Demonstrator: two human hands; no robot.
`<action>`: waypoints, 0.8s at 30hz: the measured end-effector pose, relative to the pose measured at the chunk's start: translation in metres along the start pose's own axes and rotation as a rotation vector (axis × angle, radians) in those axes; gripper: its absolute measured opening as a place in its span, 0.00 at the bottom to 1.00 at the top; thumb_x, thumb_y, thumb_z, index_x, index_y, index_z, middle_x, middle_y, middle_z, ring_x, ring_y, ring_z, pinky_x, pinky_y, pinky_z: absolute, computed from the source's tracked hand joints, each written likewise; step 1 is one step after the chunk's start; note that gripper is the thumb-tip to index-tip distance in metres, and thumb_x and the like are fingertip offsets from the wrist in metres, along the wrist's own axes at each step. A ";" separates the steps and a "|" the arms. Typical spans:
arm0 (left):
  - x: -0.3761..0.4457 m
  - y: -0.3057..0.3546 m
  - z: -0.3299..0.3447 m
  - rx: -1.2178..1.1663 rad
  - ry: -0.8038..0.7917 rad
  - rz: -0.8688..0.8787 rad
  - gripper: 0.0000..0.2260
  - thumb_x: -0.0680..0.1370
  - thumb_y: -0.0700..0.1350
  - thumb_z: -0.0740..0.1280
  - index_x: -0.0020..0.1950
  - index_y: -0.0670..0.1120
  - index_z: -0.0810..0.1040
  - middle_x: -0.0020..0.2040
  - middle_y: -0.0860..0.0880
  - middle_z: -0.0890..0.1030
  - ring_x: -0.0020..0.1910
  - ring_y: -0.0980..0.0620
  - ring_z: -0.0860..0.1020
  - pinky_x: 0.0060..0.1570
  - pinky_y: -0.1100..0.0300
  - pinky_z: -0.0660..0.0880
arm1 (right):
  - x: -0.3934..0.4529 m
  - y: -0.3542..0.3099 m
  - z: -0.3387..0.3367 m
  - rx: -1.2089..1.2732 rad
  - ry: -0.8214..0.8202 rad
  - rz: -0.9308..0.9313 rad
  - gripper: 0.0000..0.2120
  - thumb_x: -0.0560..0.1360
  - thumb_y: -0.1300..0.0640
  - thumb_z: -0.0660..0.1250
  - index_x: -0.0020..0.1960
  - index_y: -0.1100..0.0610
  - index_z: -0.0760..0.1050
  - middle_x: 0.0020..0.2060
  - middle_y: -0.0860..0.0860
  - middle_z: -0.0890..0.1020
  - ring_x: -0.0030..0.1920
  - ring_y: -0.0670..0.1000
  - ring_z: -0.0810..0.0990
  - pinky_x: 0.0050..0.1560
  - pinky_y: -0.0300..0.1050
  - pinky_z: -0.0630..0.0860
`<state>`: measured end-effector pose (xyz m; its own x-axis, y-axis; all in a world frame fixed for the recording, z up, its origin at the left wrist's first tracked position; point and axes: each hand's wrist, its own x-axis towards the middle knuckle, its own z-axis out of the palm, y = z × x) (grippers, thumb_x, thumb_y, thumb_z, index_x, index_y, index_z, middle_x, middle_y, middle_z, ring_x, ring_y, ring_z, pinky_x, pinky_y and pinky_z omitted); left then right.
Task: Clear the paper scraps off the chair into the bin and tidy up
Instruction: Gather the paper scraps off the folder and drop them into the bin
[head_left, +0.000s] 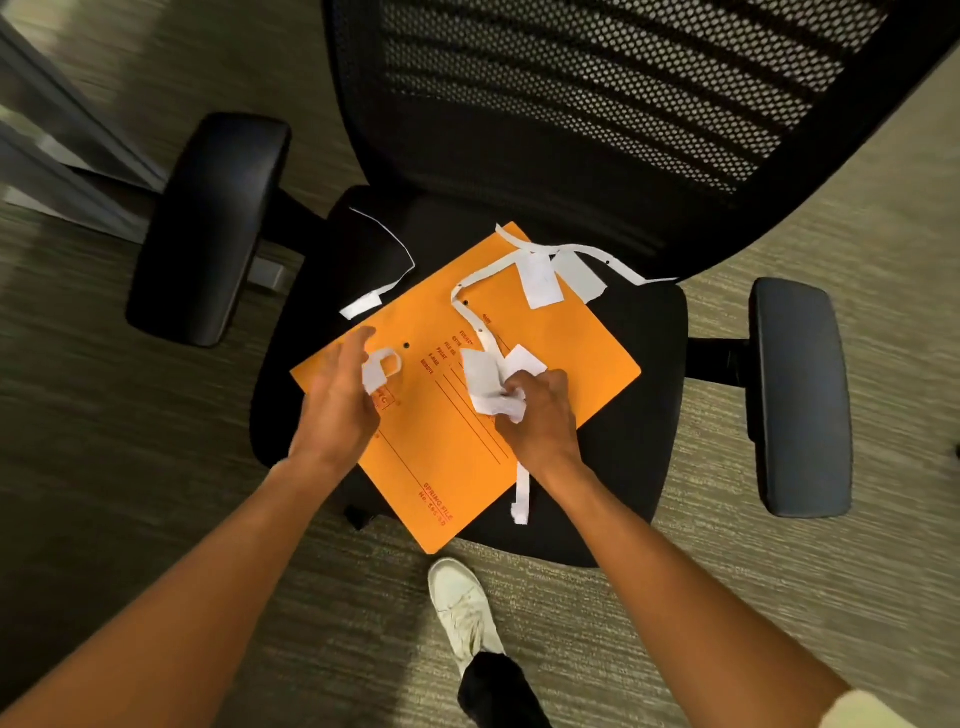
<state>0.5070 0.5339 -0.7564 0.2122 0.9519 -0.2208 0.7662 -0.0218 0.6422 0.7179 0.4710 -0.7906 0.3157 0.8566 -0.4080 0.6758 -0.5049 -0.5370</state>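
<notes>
So, far left: grey panel edge (47, 156) on the carpet floor (130, 415), blurred. Next the left armrest (208, 228), black, and the chair seat (623, 415) with mesh backrest (597, 104) behind it. An orange file folder (441, 441) lies tilted across the seat, one corner overhanging the front edge. Thin white strip (387, 270) curls off the folder's upper left edge onto the seat. Left hand (337, 400) hovers over the folder's left part, fingers loosely spread, a small looped paper scrap (382, 369) at its fingertips; whether it's pinched, cannot tell. Right hand (535, 410) grips a crumpled wad of paper scraps (493, 384) on the folder, fingers curled round it. A long punched strip (483, 322) runs from the wad up to two torn pieces (543, 280) near the backrest. Another strip (522, 499) hangs below the right wrist. Right armrest (800, 395) further right. White shoe (462, 608) on the floor below the seat.
</notes>
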 end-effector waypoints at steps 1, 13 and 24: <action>0.006 0.000 -0.001 0.000 0.021 0.001 0.27 0.73 0.29 0.62 0.69 0.48 0.63 0.60 0.43 0.71 0.56 0.50 0.69 0.51 0.55 0.72 | -0.004 0.002 -0.001 0.026 0.012 -0.008 0.15 0.70 0.63 0.73 0.52 0.51 0.73 0.56 0.50 0.67 0.53 0.49 0.75 0.48 0.32 0.72; 0.047 -0.001 0.000 0.287 0.011 -0.116 0.30 0.74 0.67 0.61 0.64 0.45 0.67 0.56 0.40 0.73 0.54 0.42 0.74 0.47 0.48 0.75 | -0.002 0.009 -0.042 0.196 0.126 -0.070 0.09 0.73 0.58 0.71 0.49 0.52 0.73 0.47 0.49 0.77 0.46 0.47 0.75 0.38 0.29 0.67; 0.028 -0.021 0.013 0.340 -0.076 -0.010 0.09 0.78 0.44 0.62 0.58 0.44 0.70 0.50 0.41 0.72 0.35 0.46 0.70 0.32 0.53 0.69 | 0.056 -0.023 -0.041 0.101 0.087 -0.062 0.15 0.73 0.55 0.72 0.58 0.56 0.74 0.53 0.53 0.77 0.52 0.48 0.74 0.42 0.31 0.68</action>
<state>0.5045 0.5568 -0.7851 0.2381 0.9274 -0.2884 0.9241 -0.1250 0.3611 0.7474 0.5347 -0.7710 0.3348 0.8903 -0.3086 0.6269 -0.4550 -0.6324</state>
